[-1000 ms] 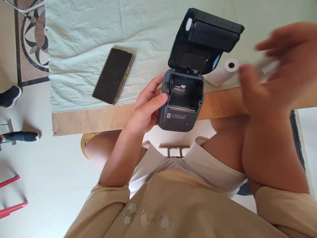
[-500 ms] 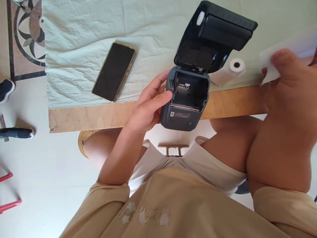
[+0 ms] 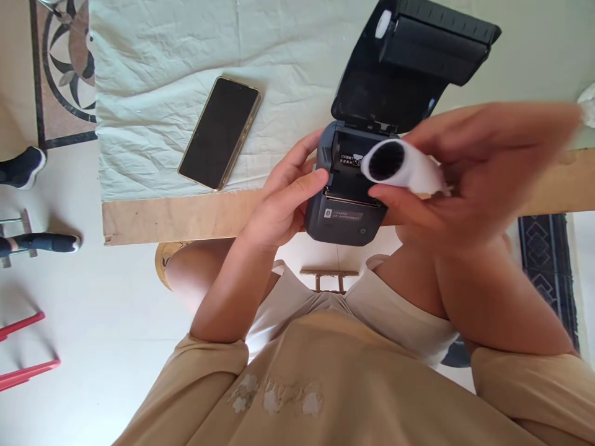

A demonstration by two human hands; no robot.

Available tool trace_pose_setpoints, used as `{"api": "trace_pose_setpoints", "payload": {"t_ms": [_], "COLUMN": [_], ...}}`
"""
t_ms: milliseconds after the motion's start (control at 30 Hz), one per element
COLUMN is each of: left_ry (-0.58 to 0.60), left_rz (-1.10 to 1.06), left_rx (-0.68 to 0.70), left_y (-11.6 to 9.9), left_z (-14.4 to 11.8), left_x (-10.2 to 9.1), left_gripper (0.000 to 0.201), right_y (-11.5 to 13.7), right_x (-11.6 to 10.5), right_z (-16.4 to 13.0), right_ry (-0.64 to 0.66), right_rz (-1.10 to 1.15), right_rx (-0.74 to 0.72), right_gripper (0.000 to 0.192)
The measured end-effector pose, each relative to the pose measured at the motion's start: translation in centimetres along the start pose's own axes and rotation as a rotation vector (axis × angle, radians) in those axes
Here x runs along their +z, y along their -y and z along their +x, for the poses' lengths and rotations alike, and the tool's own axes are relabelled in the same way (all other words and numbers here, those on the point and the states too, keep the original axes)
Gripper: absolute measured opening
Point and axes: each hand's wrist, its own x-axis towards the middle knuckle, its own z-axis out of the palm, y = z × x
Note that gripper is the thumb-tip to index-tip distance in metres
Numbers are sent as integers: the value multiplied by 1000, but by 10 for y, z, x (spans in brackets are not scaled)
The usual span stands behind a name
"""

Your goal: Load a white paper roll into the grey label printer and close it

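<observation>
My left hand (image 3: 283, 198) grips the left side of a small dark label printer (image 3: 346, 217), thumb on the rim of its paper compartment. The printer's black lid (image 3: 413, 56) stands wide open, tilted back over the table. In my right hand (image 3: 469, 173) is a white paper roll (image 3: 413, 167), pinched between thumb and fingers. Its dark hollow core faces the compartment, and the roll overlaps the compartment's right side in view. Whether it touches the printer I cannot tell. The right hand is partly blurred and hides the roll's far end.
A phone (image 3: 219, 133) with a dark screen lies on the pale green cloth (image 3: 153, 56), left of the printer. A bare wooden edge (image 3: 186, 217) runs along the table front. Something white and crumpled (image 3: 588, 105) sits at the far right. Another person's feet (image 3: 23, 167) show at left.
My right hand has let go of the white paper at the right and taken the roll from the table, bringing it to the printer. The left hand still holds the printer.
</observation>
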Motion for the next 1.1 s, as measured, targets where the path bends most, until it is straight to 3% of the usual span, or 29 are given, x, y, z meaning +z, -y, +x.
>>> {"api": "trace_pose_setpoints", "payload": {"t_ms": [100, 200, 367, 467, 567, 667, 800, 1100], "left_ry": [41, 9, -10, -24, -3, 204, 246, 264], "left_rz": [-13, -2, 16, 30, 54, 113, 173, 109], "left_rx": [31, 4, -3, 28, 53, 87, 116, 163], "left_y": [0, 0, -2, 0, 6, 15, 21, 15], "left_z": [-1, -1, -4, -5, 3, 18, 27, 15], "left_x": [-1, -3, 2, 4, -8, -29, -46, -35], "left_gripper": [26, 27, 29, 37, 44, 57, 60, 51], "right_y": [7, 10, 10, 10, 8, 5, 1, 1], "right_x": [11, 9, 10, 13, 13, 12, 13, 12], "right_z": [10, 17, 18, 15, 13, 13, 14, 12], "right_ry": [-92, -93, -213, -144, -100, -153, -233, -177], "right_rz": [-138, -217, -229, -248, -253, -251, -236, -217], "right_rx": [-237, -284, -399, -332, -300, -361, -409, -384], "right_gripper": [35, 26, 26, 24, 23, 22, 21, 21]}}
